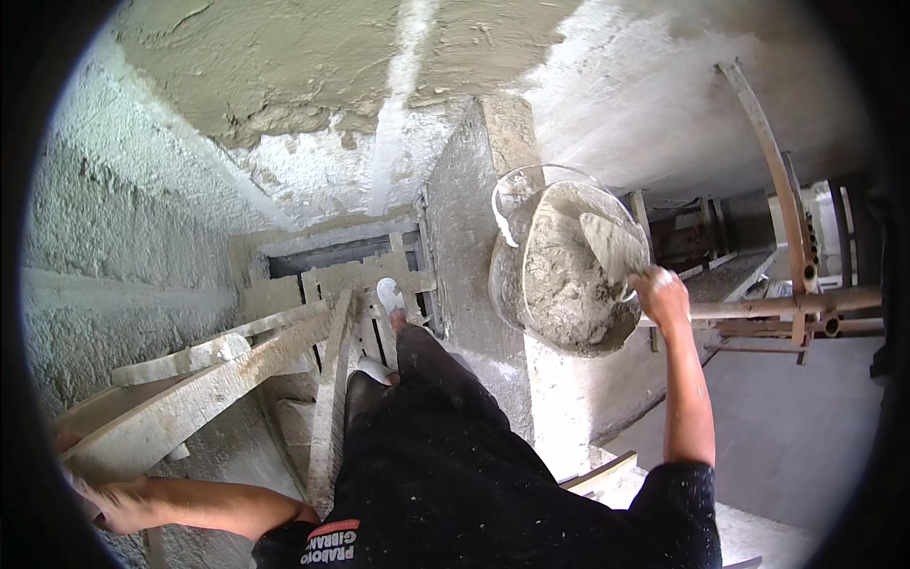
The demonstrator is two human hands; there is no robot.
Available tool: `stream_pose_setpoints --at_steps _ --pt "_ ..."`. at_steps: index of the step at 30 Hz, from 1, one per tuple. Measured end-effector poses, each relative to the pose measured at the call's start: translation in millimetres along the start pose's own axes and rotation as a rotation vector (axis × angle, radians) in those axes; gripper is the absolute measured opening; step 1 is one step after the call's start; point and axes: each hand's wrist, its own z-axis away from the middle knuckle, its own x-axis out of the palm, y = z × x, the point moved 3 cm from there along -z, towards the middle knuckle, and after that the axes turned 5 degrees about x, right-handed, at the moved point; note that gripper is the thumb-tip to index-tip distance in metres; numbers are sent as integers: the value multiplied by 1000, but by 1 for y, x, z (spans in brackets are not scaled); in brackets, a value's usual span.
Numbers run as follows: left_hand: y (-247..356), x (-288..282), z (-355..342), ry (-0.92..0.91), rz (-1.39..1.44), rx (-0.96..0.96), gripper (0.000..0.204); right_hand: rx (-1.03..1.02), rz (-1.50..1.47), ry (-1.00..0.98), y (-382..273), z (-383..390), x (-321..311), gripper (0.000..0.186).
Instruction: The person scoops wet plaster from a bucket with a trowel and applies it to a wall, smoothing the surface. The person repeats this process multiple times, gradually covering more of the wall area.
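My right hand (pixel 661 294) is closed round the handle of a trowel (pixel 611 245), its flat blade coated in grey mortar. The blade lies over the inside of a mortar-caked bucket (pixel 621 334), against the wet mortar (pixel 567 284) in it. A thin wire handle (pixel 553 168) with a white grip stands up at the bucket's far side. At the lower left, my left hand (pixel 121 505) is beside the near end of a wooden plank (pixel 185 412). Its fingers are blurred and partly cut off by the picture's dark rim, so their grip does not show.
Wet grey plaster (pixel 313 57) covers the upper wall ahead, with a pale vertical strip (pixel 403 66) through it. Several boards form a platform by my feet, and an upright timber (pixel 329 408) slants up beside me. Bamboo poles (pixel 787 305) cross at the right.
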Motion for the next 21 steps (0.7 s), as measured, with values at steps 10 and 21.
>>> stream_pose_setpoints --at_steps 10,21 --pt "19 6 10 -165 -126 -18 33 -547 464 -283 -151 -18 27 23" --pt "9 0 8 -202 43 59 30 -416 83 -491 -111 41 13 43"
